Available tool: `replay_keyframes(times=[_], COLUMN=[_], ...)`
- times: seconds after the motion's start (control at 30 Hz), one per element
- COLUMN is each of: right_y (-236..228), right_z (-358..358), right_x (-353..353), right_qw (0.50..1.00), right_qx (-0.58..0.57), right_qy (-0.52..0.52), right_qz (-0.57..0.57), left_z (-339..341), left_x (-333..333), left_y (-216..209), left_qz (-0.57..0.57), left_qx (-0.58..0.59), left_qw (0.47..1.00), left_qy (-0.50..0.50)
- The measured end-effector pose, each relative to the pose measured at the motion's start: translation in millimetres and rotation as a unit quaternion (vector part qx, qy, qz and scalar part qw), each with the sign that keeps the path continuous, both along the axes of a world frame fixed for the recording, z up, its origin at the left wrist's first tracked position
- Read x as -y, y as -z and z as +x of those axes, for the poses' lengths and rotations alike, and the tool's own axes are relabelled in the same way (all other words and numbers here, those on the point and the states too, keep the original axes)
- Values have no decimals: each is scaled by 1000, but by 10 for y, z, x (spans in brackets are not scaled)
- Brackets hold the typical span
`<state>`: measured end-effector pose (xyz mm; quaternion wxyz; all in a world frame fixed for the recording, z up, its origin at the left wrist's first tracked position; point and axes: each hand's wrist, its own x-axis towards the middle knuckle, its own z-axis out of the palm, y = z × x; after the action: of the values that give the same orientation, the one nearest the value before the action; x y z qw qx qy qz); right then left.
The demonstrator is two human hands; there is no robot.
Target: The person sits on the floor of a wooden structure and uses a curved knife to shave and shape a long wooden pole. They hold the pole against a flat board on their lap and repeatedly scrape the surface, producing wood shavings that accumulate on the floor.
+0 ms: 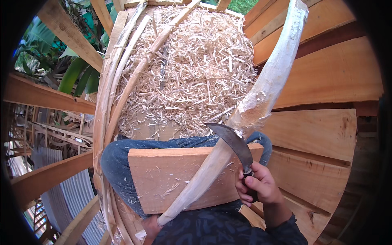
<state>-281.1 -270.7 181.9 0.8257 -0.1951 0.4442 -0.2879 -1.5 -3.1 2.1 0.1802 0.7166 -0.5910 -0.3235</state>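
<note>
A pale, peeled branch (206, 171) slants from my lap up to the far right, with a rough knot (253, 108) partway along. It rests across a wooden board (159, 175) lying on my thighs. Low at the branch's near end is my left hand (151, 226), closed around it, its fingers mostly hidden. My right hand (263, 183) grips the dark handle of a sickle (234, 141). The curved blade lies over the branch just below the knot, its tip pointing left. A small pale shaving clings to the wood beside the blade.
Wood shavings (196, 65) are heaped on the floor ahead of my crossed legs. Long wooden strips (126, 81) run along the left side. Plank walls (314, 134) stand close on the right. Beyond the left-hand rails (53, 96) are leaves and corrugated sheeting (79, 196).
</note>
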Motion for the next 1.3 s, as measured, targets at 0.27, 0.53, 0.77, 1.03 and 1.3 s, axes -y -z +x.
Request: replay_keyframes(times=[0.27, 0.53, 0.77, 1.03, 1.3], right_y=[159, 174, -104, 45, -157], right_z=[4, -33, -99, -87, -165], right_x=[-43, 93, 130, 25, 187], right_qw=[937, 849, 969, 925, 974], right_qx=[-267, -383, -215, -299, -194], right_qy=[-60, -116, -86, -82, -92], right_qz=[-215, -346, -80, -220, -72], left_z=[0, 11, 4, 0, -7], left_x=[-41, 22, 34, 70, 63], left_y=[37, -31, -65, -60, -47], left_qz=[-14, 11, -21, -27, -38], left_qx=[19, 30, 17, 3, 21], left_qw=[1000, 999, 1000, 1000, 999], left_qy=[-3, 7, 0, 1, 7])
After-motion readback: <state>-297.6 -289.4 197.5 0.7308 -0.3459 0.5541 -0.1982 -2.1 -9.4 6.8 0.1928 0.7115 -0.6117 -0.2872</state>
